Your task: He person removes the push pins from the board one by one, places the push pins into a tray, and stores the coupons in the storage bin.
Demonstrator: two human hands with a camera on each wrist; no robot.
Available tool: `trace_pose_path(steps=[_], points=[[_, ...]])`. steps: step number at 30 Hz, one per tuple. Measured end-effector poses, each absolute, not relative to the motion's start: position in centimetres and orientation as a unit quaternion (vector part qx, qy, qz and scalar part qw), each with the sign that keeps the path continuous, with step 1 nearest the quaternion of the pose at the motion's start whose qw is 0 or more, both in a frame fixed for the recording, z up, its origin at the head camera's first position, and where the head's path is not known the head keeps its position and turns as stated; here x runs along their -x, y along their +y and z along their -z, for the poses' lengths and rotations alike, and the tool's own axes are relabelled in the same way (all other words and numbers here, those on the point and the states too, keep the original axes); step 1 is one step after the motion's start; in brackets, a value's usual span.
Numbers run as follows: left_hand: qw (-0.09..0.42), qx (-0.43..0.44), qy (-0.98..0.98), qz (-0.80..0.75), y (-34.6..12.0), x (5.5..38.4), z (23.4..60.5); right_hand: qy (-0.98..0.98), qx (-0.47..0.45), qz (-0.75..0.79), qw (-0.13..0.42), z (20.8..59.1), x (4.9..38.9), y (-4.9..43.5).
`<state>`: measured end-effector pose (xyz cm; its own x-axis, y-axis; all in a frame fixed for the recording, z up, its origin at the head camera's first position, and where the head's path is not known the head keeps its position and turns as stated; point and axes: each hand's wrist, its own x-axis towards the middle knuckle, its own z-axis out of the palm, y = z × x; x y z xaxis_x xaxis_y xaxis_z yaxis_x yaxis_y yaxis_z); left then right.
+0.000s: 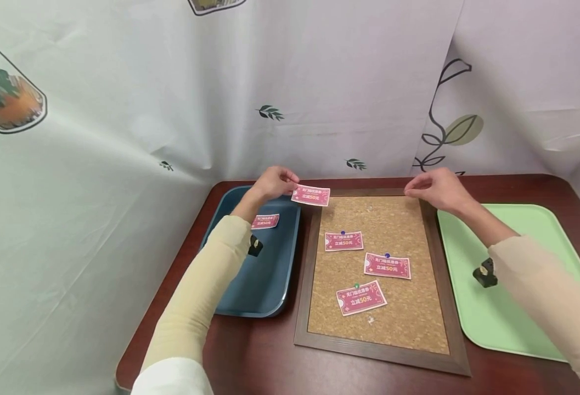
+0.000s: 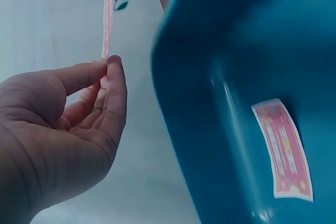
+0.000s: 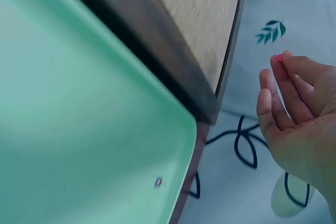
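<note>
Nearest my head camera: two cream sleeves (image 1: pixel 210 274), one reaching in on either side.

Left hand (image 1: pixel 276 182): thumb and fingertips pinch a pink 50-yuan discount coupon (image 1: pixel 311 195) by one end. In my head view it overlaps the upper left corner of the framed corkboard (image 1: pixel 408 312); height above it I cannot tell. The end grip probably serves to leave the printed face uncovered.

Right hand (image 1: pixel 440 189): near the board's upper right corner, thumb and forefinger pinching a tiny pink object (image 3: pixel 279 57), likely a push pin; too small to confirm. The other fingers are loosely bent, presumably to keep its tip free.

On the cork: three more coupons, two with blue pins (image 1: pixel 387 255), one with a green pin (image 1: pixel 356 285). Each pin sits at an upper edge, I judge so that the print remains legible. Two whitish bits on the cork: unidentified.

Blue tray (image 1: pixel 257 291), left of the board: one loose coupon (image 1: pixel 266 221). Light green tray (image 1: pixel 512 323), right: one small item (image 3: pixel 158 182), unclear. Each tray flanks the board, apparently for easy reach by the hand on that side.
</note>
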<state>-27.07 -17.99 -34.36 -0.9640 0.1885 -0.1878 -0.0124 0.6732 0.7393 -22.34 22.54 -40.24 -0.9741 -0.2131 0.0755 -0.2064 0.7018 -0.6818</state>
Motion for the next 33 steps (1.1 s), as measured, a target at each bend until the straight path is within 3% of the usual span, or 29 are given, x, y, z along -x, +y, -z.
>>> trace_pose_path(steps=[33], points=[[0.116, 0.03, 0.932, -0.341, -29.5, 24.8, 37.8, 0.941, 0.067, 0.325, -0.064, 42.8, 18.6, 31.9]])
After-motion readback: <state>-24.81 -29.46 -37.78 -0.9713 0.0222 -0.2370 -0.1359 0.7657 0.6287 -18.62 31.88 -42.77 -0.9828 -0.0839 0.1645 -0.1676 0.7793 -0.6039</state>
